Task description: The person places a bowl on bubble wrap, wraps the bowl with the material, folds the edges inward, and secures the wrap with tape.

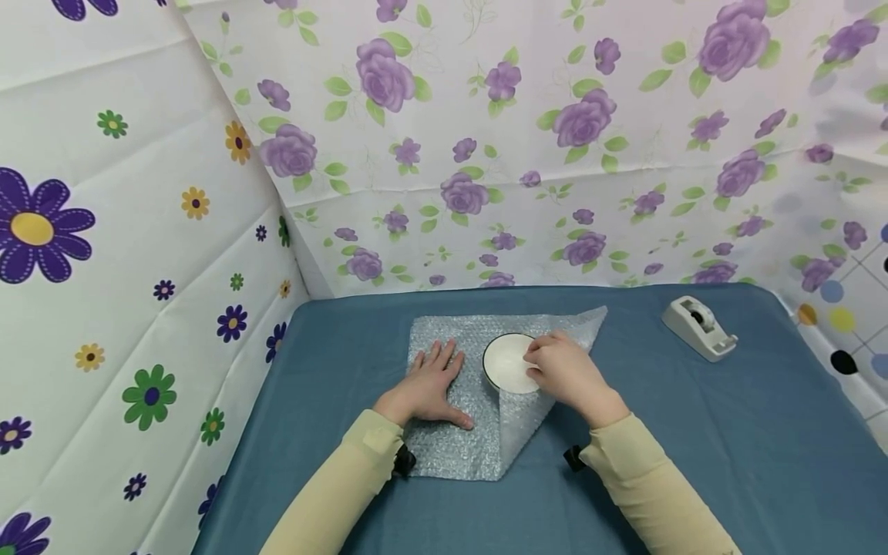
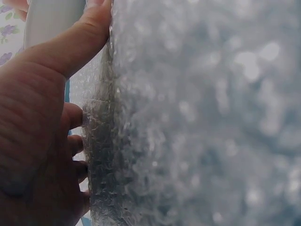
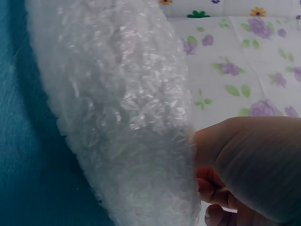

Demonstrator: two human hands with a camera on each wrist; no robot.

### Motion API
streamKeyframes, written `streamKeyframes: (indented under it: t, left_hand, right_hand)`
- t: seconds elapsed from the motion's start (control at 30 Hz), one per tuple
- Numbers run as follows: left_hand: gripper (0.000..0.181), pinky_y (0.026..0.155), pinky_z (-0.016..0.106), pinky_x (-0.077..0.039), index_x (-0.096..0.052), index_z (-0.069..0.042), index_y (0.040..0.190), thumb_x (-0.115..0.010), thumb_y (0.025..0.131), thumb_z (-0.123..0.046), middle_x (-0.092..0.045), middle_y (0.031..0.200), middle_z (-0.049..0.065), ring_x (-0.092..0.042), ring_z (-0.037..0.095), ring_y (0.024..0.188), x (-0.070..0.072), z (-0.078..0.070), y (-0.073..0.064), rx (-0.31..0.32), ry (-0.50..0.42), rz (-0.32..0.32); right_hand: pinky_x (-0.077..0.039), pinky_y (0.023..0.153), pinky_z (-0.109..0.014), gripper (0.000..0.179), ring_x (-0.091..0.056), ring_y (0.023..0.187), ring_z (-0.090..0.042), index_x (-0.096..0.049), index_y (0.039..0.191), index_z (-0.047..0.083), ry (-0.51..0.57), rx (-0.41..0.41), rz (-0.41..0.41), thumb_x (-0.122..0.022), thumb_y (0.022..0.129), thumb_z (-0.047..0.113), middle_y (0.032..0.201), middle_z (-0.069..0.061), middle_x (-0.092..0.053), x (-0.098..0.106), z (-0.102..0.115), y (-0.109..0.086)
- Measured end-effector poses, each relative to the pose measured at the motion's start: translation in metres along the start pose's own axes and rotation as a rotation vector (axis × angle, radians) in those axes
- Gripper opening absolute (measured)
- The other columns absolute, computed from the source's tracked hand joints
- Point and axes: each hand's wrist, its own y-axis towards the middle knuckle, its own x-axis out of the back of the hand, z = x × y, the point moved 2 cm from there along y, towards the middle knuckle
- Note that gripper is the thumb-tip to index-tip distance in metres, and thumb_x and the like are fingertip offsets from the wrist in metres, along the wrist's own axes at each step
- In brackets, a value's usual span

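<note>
A round white bowl [image 1: 507, 361] with a dark rim sits on a sheet of bubble wrap [image 1: 444, 455]. On the sheet left of the bowl, my left hand [image 1: 428, 385] rests with its fingers spread and thumb apart. My right hand [image 1: 565, 368] is at the bowl's right side, its fingers curled over the rim, gripping the bubble wrap edge folded up there. In the right wrist view the raised bubble wrap [image 3: 127, 108] hides part of that hand. The left wrist view has blurred bubble wrap [image 2: 202, 117] close to the camera.
A white tape dispenser [image 1: 701, 327] stands at the back right of the blue-covered table [image 1: 694, 447]. Flowered curtains [image 1: 430, 154] hang behind the table and along its left side. A dotted cloth [image 1: 849, 331] hangs at the right.
</note>
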Motion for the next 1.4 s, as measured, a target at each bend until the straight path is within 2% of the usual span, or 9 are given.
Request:
streamKeyframes:
  t: [0.13, 0.4, 0.53, 0.7, 0.83, 1.1, 1.4]
  left_hand:
    - [0.13, 0.13, 0.061, -0.004, -0.017, -0.011, 0.172, -0.082, 0.079, -0.075, 0.003, 0.179, 0.014, 0.004, 0.038, 0.164, 0.001, 0.0, -0.001, 0.003, 0.002, 0.005]
    - [0.13, 0.13, 0.062, -0.005, -0.019, -0.01, 0.172, -0.083, 0.079, -0.074, 0.001, 0.179, 0.014, 0.004, 0.039, 0.164, 0.002, 0.001, 0.0, 0.004, -0.011, 0.002]
    - [0.13, 0.13, 0.061, -0.004, -0.017, -0.011, 0.173, -0.082, 0.079, -0.075, 0.002, 0.179, 0.013, 0.005, 0.038, 0.164, 0.003, 0.001, 0.0, 0.009, -0.008, 0.004]
    - [0.13, 0.13, 0.061, -0.004, -0.017, -0.011, 0.173, -0.082, 0.079, -0.075, 0.002, 0.179, 0.014, 0.005, 0.038, 0.164, 0.002, 0.001, -0.001, 0.009, -0.003, 0.002]
    - [0.13, 0.13, 0.062, -0.005, -0.019, -0.01, 0.172, -0.083, 0.079, -0.074, 0.001, 0.179, 0.015, 0.004, 0.039, 0.164, 0.002, 0.0, 0.0, 0.006, -0.002, -0.004]
    - [0.13, 0.129, 0.063, -0.005, -0.018, -0.01, 0.172, -0.083, 0.079, -0.075, 0.001, 0.179, 0.014, 0.003, 0.039, 0.164, 0.001, 0.0, -0.001, 0.003, -0.003, -0.004]
    - [0.13, 0.129, 0.063, -0.006, -0.018, -0.01, 0.172, -0.083, 0.079, -0.075, 0.001, 0.179, 0.015, 0.003, 0.039, 0.164, 0.0, 0.0, 0.0, -0.002, -0.004, -0.007]
  right_hand:
    - [-0.051, 0.098, -0.049, 0.008, -0.065, 0.096, -0.034, -0.084, 0.096, 0.006, -0.055, 0.039, -0.001, -0.088, 0.088, 0.007, 0.105, -0.013, -0.076, -0.004, 0.0, 0.003]
    - [-0.052, 0.093, -0.047, 0.005, -0.066, 0.093, -0.032, -0.083, 0.088, 0.007, -0.112, 0.05, 0.01, -0.088, 0.087, 0.006, 0.101, -0.012, -0.077, -0.005, 0.003, 0.008]
    - [-0.053, 0.095, -0.047, 0.006, -0.065, 0.092, -0.033, -0.083, 0.085, 0.007, -0.144, 0.042, 0.02, -0.087, 0.086, 0.005, 0.1, -0.012, -0.077, -0.007, 0.004, 0.011]
    - [-0.059, 0.082, -0.048, 0.007, -0.061, 0.09, -0.033, -0.081, 0.082, 0.007, -0.163, 0.004, 0.046, -0.085, 0.088, 0.005, 0.101, -0.011, -0.076, -0.008, 0.005, 0.013]
    - [-0.059, 0.07, -0.046, 0.01, -0.058, 0.086, -0.031, -0.08, 0.08, 0.007, -0.179, -0.011, 0.054, -0.084, 0.089, 0.006, 0.099, -0.011, -0.075, -0.008, 0.006, 0.013]
    - [-0.056, 0.065, -0.047, 0.016, -0.055, 0.079, -0.03, -0.077, 0.075, 0.005, -0.236, -0.002, 0.038, -0.079, 0.09, 0.002, 0.086, -0.011, -0.07, -0.003, 0.012, 0.014]
    - [-0.054, 0.062, -0.049, 0.022, -0.054, 0.079, -0.032, -0.072, 0.069, 0.006, -0.283, 0.002, 0.026, -0.076, 0.089, -0.001, 0.081, -0.011, -0.065, -0.003, 0.017, 0.014]
